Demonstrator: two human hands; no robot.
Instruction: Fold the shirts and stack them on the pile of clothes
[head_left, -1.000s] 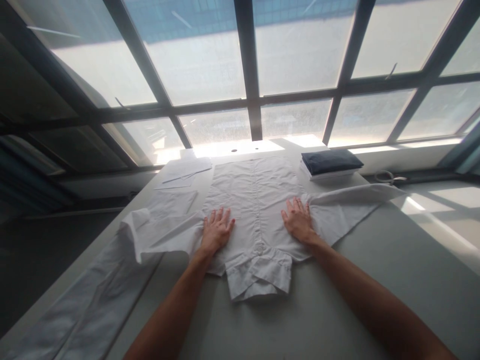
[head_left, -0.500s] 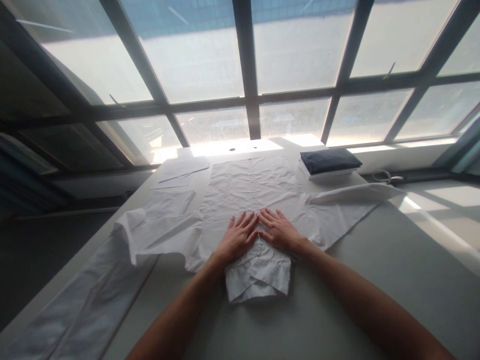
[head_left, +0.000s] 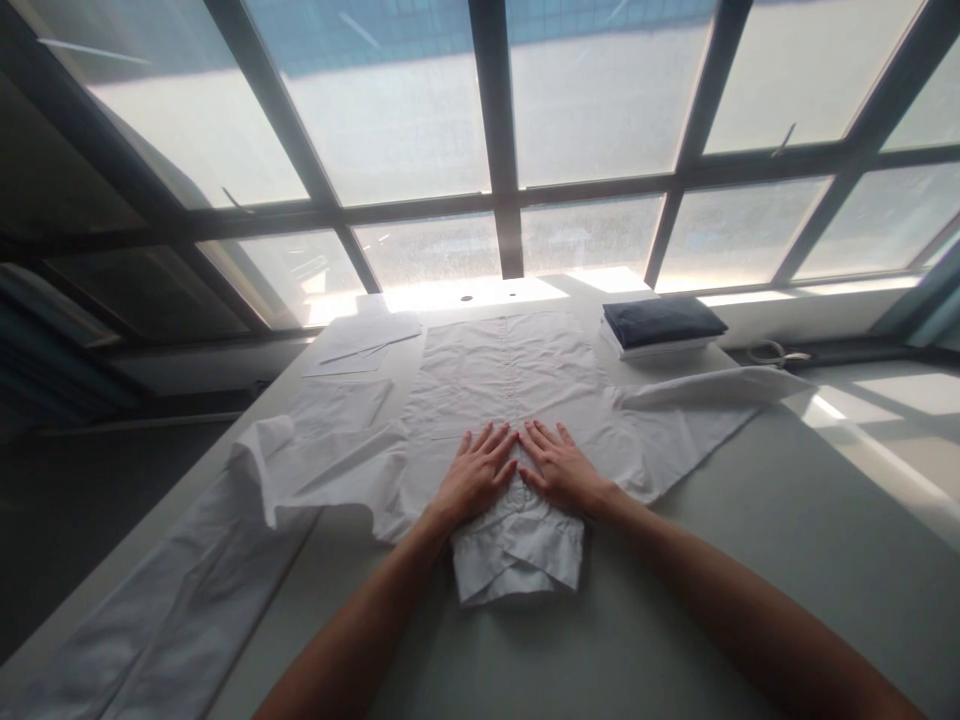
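Observation:
A white shirt [head_left: 510, 370] lies front up on the table, its collar end [head_left: 517, 565] toward me and its hem toward the window. Both sleeves spread outward; the left one is bunched and the right one reaches past the table's middle. My left hand [head_left: 480, 470] rests flat on the upper front, left of the button line, fingers outstretched. Just right of that line lies my right hand [head_left: 559, 465], also flat with fingers spread. The fingertips of the two hands nearly meet. Nothing is gripped by either hand.
Another white garment [head_left: 172, 600] stretches along the table's left side, partly under the left sleeve. Paper sheets [head_left: 364, 340] lie at the back left. A folded dark cloth [head_left: 664, 320] sits atop white folded cloth at the back right. Windows rise behind the white table [head_left: 750, 560].
Both hands stay flat on the shirt in almost the same place. The whole view has shifted very slightly; the shirt looks unchanged.

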